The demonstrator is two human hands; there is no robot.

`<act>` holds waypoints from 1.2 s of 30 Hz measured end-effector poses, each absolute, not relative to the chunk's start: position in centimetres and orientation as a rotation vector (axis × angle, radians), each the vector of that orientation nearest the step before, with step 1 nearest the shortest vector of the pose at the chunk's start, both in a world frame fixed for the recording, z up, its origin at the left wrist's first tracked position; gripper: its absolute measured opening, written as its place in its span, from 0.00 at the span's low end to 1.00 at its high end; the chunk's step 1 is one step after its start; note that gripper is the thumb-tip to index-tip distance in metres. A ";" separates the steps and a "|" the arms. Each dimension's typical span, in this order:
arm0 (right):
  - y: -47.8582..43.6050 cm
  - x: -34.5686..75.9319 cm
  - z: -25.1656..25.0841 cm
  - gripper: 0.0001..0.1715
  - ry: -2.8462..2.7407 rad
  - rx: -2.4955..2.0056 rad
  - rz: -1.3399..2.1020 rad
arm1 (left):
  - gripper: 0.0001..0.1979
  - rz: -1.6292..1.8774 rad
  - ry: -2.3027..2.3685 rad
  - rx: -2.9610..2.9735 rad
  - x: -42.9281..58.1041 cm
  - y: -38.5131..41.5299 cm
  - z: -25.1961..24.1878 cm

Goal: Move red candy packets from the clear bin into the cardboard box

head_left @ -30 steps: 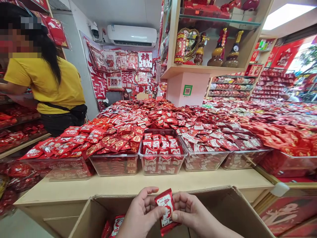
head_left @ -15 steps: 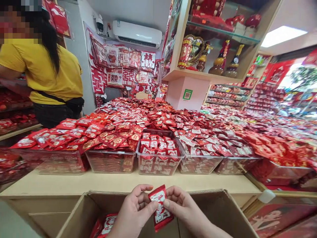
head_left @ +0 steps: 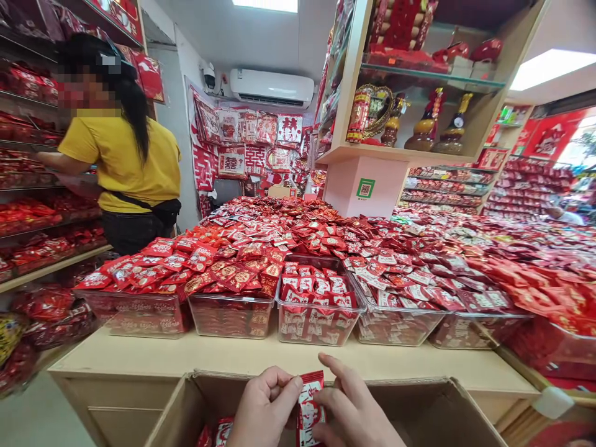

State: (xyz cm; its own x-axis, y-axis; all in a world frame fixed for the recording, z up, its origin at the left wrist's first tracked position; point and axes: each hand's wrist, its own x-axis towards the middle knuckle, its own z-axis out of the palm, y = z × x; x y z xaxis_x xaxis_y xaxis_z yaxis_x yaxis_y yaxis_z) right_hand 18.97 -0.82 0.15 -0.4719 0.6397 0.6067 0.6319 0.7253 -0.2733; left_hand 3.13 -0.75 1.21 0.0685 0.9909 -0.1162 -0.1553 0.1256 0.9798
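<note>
Both my hands hold one small red-and-white packet [head_left: 309, 406] at the bottom middle of the view, over an open cardboard box [head_left: 186, 403]. My left hand [head_left: 263, 410] pinches the packet's left edge with thumb and curled fingers. My right hand [head_left: 354, 406] grips its right side, index finger raised. More red packets [head_left: 218, 431] lie inside the box. Directly ahead on the counter stands a clear bin [head_left: 316, 316] partly filled with the same red-and-white packets.
A beige counter [head_left: 233, 357] carries a row of clear bins heaped with red packets [head_left: 223, 267], spreading far back and right. A person in a yellow shirt [head_left: 123, 161] stands at left by shelves. A pink pillar [head_left: 361, 183] with shelves rises behind.
The view has tilted up and shifted, so my hands and the packet sit lower in the frame. My right index finger has lifted off the packet.
</note>
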 end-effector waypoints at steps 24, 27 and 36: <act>13.9 22.8 10.1 0.10 -2.651 -1.501 -0.732 | 0.20 1.083 1.053 1.137 3.5 -1.0 1.0; 14.2 22.8 10.4 0.11 -2.710 -1.586 -0.662 | 0.21 1.068 1.063 1.163 3.6 -1.1 0.9; 15.4 22.5 12.0 0.12 -2.762 -1.678 -0.496 | 0.24 1.006 1.092 1.229 3.4 -0.8 0.6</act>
